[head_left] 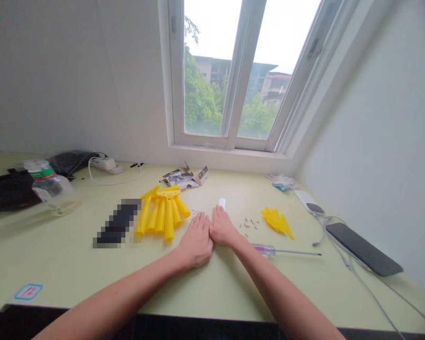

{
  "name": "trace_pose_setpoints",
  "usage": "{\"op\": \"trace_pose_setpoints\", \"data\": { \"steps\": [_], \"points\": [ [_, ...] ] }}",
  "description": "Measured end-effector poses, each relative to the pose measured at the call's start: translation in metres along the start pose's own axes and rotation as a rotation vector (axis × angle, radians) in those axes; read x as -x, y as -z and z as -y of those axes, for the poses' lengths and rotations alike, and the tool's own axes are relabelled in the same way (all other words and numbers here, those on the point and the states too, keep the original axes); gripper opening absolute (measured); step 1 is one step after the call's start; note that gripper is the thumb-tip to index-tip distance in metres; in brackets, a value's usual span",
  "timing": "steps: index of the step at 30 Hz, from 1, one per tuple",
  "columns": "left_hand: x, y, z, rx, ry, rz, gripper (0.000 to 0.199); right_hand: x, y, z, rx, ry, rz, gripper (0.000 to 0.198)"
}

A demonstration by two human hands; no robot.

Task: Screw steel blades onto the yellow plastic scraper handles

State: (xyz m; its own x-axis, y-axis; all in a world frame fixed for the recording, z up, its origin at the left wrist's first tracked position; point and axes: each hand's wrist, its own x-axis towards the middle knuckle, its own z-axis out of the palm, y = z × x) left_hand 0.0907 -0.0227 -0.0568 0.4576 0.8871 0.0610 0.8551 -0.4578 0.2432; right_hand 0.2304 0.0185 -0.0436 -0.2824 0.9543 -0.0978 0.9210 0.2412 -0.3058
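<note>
My left hand [197, 241] lies palm down on the table, fingers stretched forward and held together. Against it rests my right hand [223, 227], also palm down with its fingers forward. A small white piece [222, 203] shows just past the right fingertips; whether they touch it I cannot tell. Tiny metal parts [196, 211] lie beyond the left fingers, and loose screws [250, 223] are scattered right of my right hand. To the left sit several yellow tube-shaped handles [169, 219], one with a T-shaped head. A screwdriver [286, 251] lies partly behind my right forearm.
Flat yellow pieces [278, 221] lie at the right. Beyond them are a dark phone-like slab [363, 248] and cables. A pixelated dark object [122, 224], a plastic bottle [53, 189] and a power strip [106, 164] stand left. Torn cardboard [186, 178] lies below the window.
</note>
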Motion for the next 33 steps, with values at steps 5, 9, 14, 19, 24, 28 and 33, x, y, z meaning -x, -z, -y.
{"op": "trace_pose_setpoints", "data": {
  "steps": [5,9,14,19,24,28,33],
  "points": [
    [-0.027,0.002,0.006,-0.060,0.037,0.004,0.070,-0.013,0.016,-0.010,-0.018,0.017,-0.070,0.062],
    [-0.034,0.002,0.002,-0.058,0.077,-0.035,0.074,0.009,0.042,-0.042,0.019,-0.006,-0.228,0.058],
    [-0.002,0.016,-0.003,-0.071,-0.138,-0.208,0.053,0.062,0.076,-0.121,0.108,-0.164,-0.430,0.047],
    [0.042,0.058,0.023,-0.145,0.031,-0.425,0.037,0.111,0.063,-0.179,0.150,-0.208,-0.503,0.044],
    [0.044,0.076,0.058,-0.241,0.333,-0.279,0.054,0.144,0.018,-0.181,0.085,0.160,-0.465,0.041],
    [0.029,0.071,0.064,-0.257,0.342,-0.177,0.057,0.157,0.009,-0.157,-0.067,0.146,-0.375,0.034],
    [0.025,0.075,0.065,-0.260,0.387,-0.106,0.061,0.162,0.021,-0.152,-0.108,0.114,-0.381,0.033]
  ]
}}
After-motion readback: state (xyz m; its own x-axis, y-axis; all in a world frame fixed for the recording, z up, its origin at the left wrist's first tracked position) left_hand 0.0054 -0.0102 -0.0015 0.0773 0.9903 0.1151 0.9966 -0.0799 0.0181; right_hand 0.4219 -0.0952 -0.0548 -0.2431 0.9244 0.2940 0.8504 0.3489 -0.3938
